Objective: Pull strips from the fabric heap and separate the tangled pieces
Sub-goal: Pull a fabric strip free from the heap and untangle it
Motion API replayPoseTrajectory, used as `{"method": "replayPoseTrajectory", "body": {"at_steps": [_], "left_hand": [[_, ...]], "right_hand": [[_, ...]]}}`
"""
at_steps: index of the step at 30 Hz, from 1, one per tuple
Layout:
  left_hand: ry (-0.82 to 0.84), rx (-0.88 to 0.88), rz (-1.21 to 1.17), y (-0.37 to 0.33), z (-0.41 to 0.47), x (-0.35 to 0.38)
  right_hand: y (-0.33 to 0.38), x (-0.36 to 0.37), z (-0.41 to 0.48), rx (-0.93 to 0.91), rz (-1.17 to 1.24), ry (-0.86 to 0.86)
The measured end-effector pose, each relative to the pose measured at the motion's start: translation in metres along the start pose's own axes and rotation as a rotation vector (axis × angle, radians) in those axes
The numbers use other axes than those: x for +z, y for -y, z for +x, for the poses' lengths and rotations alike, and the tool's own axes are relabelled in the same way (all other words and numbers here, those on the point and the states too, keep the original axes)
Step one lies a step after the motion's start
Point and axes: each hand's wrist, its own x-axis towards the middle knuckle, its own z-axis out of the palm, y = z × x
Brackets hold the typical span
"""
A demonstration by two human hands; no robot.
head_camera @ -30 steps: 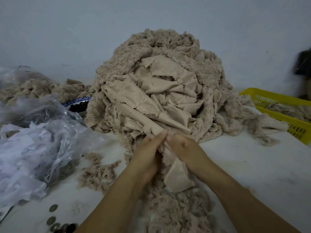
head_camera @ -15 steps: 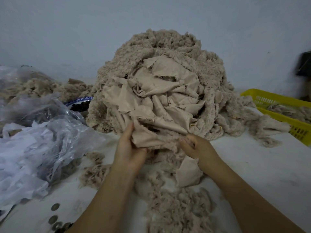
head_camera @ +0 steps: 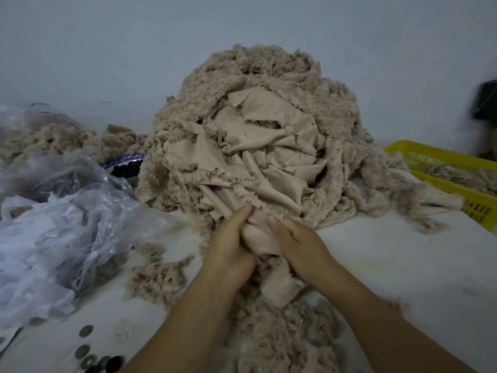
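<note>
- Centrally, a tall fabric heap (head_camera: 255, 146) of beige material sits on a white worktop (head_camera: 403, 265) against a pale wall. Its outer layers are fuzzy and curly, and its front shows smooth, crumpled tan pieces twisted together.
- At the foot of the heap, both bare hands meet on one smooth tan strip (head_camera: 259, 235).
- The left hand (head_camera: 228, 254) has its fingers curled round the strip's left side, gripping it, with the back of the hand toward the camera.
- The right hand (head_camera: 301, 246) grips the strip's right side, thumb pressed on top of the cloth and the other fingers tucked underneath, out of sight.
- The strip's upper end runs into the tangled pieces at the base of the heap. Its lower end lies folded on the worktop between the two forearms.
- Fluffy beige scraps (head_camera: 156, 278) lie scattered on the worktop left of the left forearm and beneath both arms.
- On the left, crumpled clear plastic bags (head_camera: 67, 224) are piled up, with more beige fluff behind them.
- Between the bags and the heap, a blue-rimmed bowl (head_camera: 129, 158) holds small dark round items, possibly beads; the view is too dim to be sure.
- Near the bottom left edge, a few flat round discs (head_camera: 86, 331) lie on the worktop.
- On the right, a yellow slotted basket (head_camera: 441, 157) holds some beige fluff, and a strand from the heap reaches its near rim.
- A dark, blurred object (head_camera: 486, 100) stands at the far right edge.
</note>
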Motion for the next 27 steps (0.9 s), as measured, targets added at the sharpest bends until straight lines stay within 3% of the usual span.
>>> {"method": "replayPoseTrajectory", "body": {"at_steps": [4,8,11,13,15,18,23,25,27], "left_hand": [[-0.127,0.009,-0.089,-0.019,0.004,-0.011],[-0.227,0.047,-0.266,-0.036,0.014,-0.031],[-0.164,0.054,-0.432,-0.042,0.021,-0.045],[-0.171,0.086,-0.515,-0.05,0.024,-0.054],[-0.155,0.116,-0.512,-0.053,0.023,-0.058],[0.039,0.072,-0.432,-0.04,0.019,-0.044],[0.133,0.011,0.318,-0.013,0.006,-0.012],[0.199,0.04,0.412,-0.005,0.003,-0.006],[0.202,0.079,0.35,0.001,0.001,-0.005]], "right_hand": [[0.001,-0.003,-0.002,-0.04,-0.021,0.109],[-0.002,-0.007,-0.002,-0.026,0.011,0.063],[-0.004,-0.013,0.002,0.142,0.146,-0.095],[-0.006,-0.027,0.008,0.296,0.356,-0.303],[-0.011,-0.041,0.013,0.328,0.429,-0.432],[-0.014,-0.038,0.015,0.296,0.432,-0.356],[-0.004,-0.021,0.012,0.287,0.816,-0.152],[-0.001,-0.017,0.009,0.267,0.786,-0.035],[-0.001,-0.01,0.005,0.249,0.627,0.084]]}}
